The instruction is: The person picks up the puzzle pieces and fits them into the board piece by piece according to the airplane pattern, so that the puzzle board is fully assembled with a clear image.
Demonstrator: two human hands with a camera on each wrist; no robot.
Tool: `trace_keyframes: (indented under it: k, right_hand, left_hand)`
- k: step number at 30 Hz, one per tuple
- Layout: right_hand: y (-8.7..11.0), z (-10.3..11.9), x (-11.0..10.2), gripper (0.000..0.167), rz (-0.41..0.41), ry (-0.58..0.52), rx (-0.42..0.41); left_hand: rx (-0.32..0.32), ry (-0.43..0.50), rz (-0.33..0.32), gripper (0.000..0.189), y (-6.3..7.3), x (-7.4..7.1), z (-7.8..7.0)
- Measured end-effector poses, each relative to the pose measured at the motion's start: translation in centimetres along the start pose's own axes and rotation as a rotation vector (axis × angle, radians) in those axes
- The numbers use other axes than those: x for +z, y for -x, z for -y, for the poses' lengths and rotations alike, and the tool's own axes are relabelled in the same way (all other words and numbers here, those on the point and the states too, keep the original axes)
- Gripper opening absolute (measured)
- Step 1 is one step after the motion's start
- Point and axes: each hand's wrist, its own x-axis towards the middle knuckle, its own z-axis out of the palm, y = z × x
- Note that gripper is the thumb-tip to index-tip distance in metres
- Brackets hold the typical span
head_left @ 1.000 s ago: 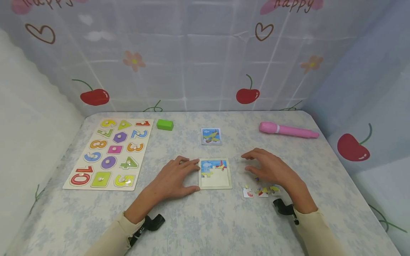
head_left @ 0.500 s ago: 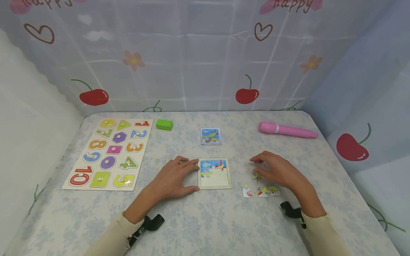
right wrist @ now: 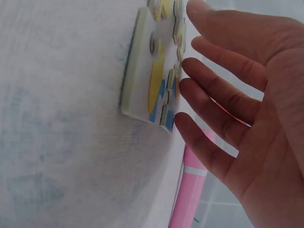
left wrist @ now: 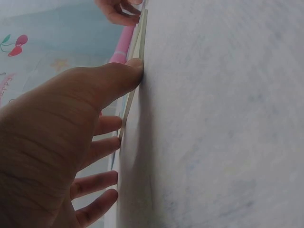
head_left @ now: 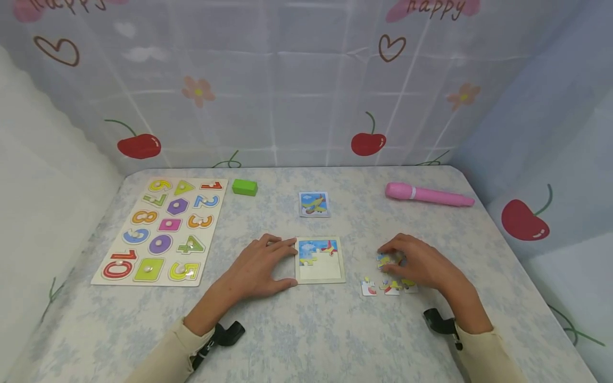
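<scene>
A square puzzle tray (head_left: pixel 320 273) lies before me, its upper part filled with blue-sky picture pieces and its lower part bare. My left hand (head_left: pixel 256 267) rests at the tray's left side, thumb and fingertips touching its edge. In the left wrist view the thumb (left wrist: pixel 126 76) lies on that edge. My right hand (head_left: pixel 418 260) is low over the loose jigsaw pieces, with one blue-and-yellow piece (head_left: pixel 383 260) between thumb and index finger; a firm grip is not visible. Beside it lie a white-and-red piece (head_left: pixel 368 288) and others, one (right wrist: pixel 159 76) close up in the right wrist view.
A picture card of a plane (head_left: pixel 314 204) lies beyond the tray. To the left are a number-and-shape board (head_left: pixel 165 234) and a green block (head_left: pixel 245 187). A pink stick-like object (head_left: pixel 431 195) lies at the back right, before a curtain (head_left: pixel 306 106).
My right hand has moved right and then down toward the loose pieces, its thumb and index finger now around one of them. The left hand stays at the tray.
</scene>
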Motion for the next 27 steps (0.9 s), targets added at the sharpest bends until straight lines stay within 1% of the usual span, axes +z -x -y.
trace_keyframes:
  k: [7,12,17,20,23,27]
  right_hand:
    - [0.18,0.04,0.24,0.037,0.005,-0.009,0.01]
    - [0.15,0.02,0.22,0.037,0.009,-0.009,0.001]
    - [0.1,-0.09,0.18,0.033,0.001,-0.014,-0.02]
    - [0.09,-0.18,0.13,0.032,0.0,-0.023,-0.032]
    - [0.08,-0.17,0.1,0.032,0.003,-0.019,-0.026]
    - [-0.03,-0.02,0.1,0.034,0.014,0.014,0.0]
  left_hand:
    - [0.004,-0.004,-0.006,0.066,0.07,-0.01,0.0]
    - [0.0,0.0,0.001,0.066,0.01,0.11,0.11]
    - [-0.005,0.005,0.007,0.066,0.01,0.09,0.12]
    - [0.0,0.004,0.0,0.066,0.03,0.08,0.09]
    - [0.004,0.003,-0.005,0.066,0.02,0.11,0.1]
    - [0.004,0.006,-0.002,0.066,0.02,0.13,0.14]
